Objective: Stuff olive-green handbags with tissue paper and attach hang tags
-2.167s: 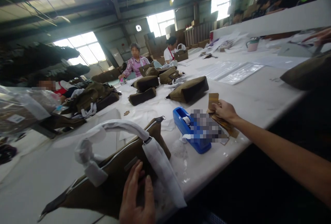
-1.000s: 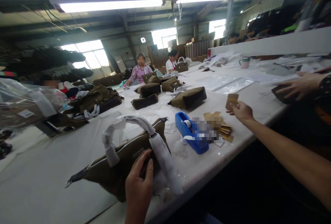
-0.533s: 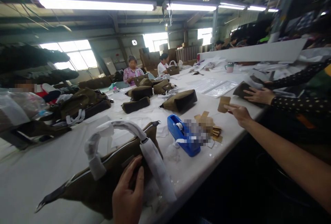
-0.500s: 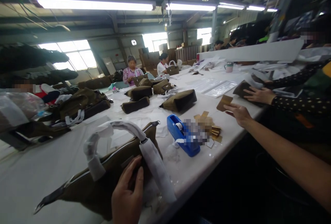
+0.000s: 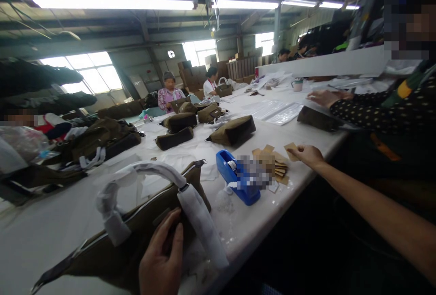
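Observation:
An olive-green handbag (image 5: pixel 136 240) stands tilted on the table in front of me, with handles (image 5: pixel 200 224) wrapped in white paper and a zip along its top. My left hand (image 5: pixel 161 254) grips its near face beside a small tab, fingers curled and partly hidden. Out to the right, my right hand (image 5: pixel 308 156) pinches a small brown card (image 5: pixel 291 150) above the table edge. Between the hands stands a blue tape dispenser (image 5: pixel 235 177). Beside it lies a loose pile of brown cards (image 5: pixel 281 167), partly blurred out.
Several olive bags (image 5: pixel 235 130) lie farther back on the white table (image 5: pixel 68 222). Clear plastic sheets (image 5: pixel 272 111) and a cup (image 5: pixel 297 84) are beyond. At right, a co-worker in dotted sleeves (image 5: pixel 368 104) works beside another olive bag (image 5: pixel 318 118). Other people sit along the far side.
My right hand has drawn the brown card slightly down and back, nearer the card pile. My left hand stays on the handbag. The co-worker's hands have moved off the olive bag's near side.

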{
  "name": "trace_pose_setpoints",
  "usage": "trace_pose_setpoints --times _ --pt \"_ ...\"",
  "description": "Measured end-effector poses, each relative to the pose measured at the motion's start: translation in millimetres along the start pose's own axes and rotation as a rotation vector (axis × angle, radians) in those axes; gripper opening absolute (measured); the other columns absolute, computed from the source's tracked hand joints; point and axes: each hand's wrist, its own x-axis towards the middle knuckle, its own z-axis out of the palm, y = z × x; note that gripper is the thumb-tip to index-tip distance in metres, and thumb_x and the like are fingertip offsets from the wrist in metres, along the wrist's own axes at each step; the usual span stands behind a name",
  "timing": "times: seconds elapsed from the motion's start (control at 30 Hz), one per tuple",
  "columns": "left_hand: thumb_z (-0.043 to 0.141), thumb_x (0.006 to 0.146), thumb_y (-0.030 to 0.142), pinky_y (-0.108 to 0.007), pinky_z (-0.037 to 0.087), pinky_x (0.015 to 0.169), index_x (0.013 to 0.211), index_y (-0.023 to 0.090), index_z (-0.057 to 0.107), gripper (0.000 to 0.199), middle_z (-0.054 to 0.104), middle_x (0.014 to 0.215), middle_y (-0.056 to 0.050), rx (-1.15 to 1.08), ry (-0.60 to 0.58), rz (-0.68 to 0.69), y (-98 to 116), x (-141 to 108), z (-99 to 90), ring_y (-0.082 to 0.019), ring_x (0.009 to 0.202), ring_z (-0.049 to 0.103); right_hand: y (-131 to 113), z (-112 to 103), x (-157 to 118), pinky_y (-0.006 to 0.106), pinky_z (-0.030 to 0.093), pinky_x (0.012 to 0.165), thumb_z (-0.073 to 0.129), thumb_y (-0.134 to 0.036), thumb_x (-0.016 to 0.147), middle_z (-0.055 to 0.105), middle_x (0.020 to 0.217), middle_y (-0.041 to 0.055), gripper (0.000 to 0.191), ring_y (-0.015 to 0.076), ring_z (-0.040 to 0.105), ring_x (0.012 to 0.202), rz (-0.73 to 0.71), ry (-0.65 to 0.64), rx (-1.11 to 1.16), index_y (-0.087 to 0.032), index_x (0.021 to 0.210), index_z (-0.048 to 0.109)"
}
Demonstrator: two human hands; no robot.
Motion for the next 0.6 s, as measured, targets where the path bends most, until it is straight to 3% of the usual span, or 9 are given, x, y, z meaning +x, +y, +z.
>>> trace_pose_setpoints --times 0.07,0.17,0.3,0.47,0.6 --pt "0.066 0.086 0.055 -0.044 0.048 0.116 0.122 0.029 0.076 0.045 0.073 0.131 -0.003 0.007 -0.001 -0.016 0 0 -0.7 -0.031 0.128 0.065 2 -2 -1 0.023 0.039 0.047 0.083 -0.034 0.076 0.063 0.055 0.0026 0.025 0.0168 0.061 0.057 0.055 -0.003 0.057 -0.015 0.07 0.067" --pt "0.066 0.086 0.055 -0.045 0.048 0.116 0.122 0.029 0.076 0.046 0.073 0.131 -0.002 0.022 -0.001 -0.023 -2 0 -1.2 -0.031 0.128 0.064 2 -6 -8 0.021 0.051 0.051 0.069 -0.027 0.09 0.076 0.085 0.0081 0.012 0.0157 0.069 0.066 0.126 -0.096 0.202 -0.015 0.094 0.066" --pt "0.065 0.085 0.056 -0.043 0.052 0.112 0.119 0.029 0.077 0.046 0.073 0.13 -0.002 0.044 -0.001 -0.007 -2 0 -1.3 -0.031 0.126 0.066 -7 -9 -22 0.015 0.049 0.045 0.051 -0.025 0.101 0.076 0.113 0.0127 0.015 0.014 0.074 0.078 0.149 -0.275 0.429 -0.017 0.107 0.063" --pt "0.065 0.085 0.057 -0.044 0.05 0.113 0.119 0.03 0.077 0.045 0.074 0.13 -0.002 0.052 0.003 -0.02 -2 0 -1.5 -0.031 0.127 0.066 -23 0 -30 0.014 0.056 0.05 0.046 -0.024 0.104 0.077 0.105 0.0101 0.019 0.0158 0.076 0.09 0.145 -0.347 0.597 -0.019 0.1 0.063" --pt "0.065 0.086 0.056 -0.044 0.051 0.113 0.119 0.028 0.077 0.045 0.073 0.131 -0.003 0.033 -0.001 -0.018 -1 0 -1.4 -0.031 0.125 0.066 -31 5 -31 0.014 0.049 0.042 0.054 -0.022 0.103 0.072 0.082 0.0056 0.016 0.0128 0.071 0.071 0.144 -0.323 0.571 -0.015 0.091 0.063"
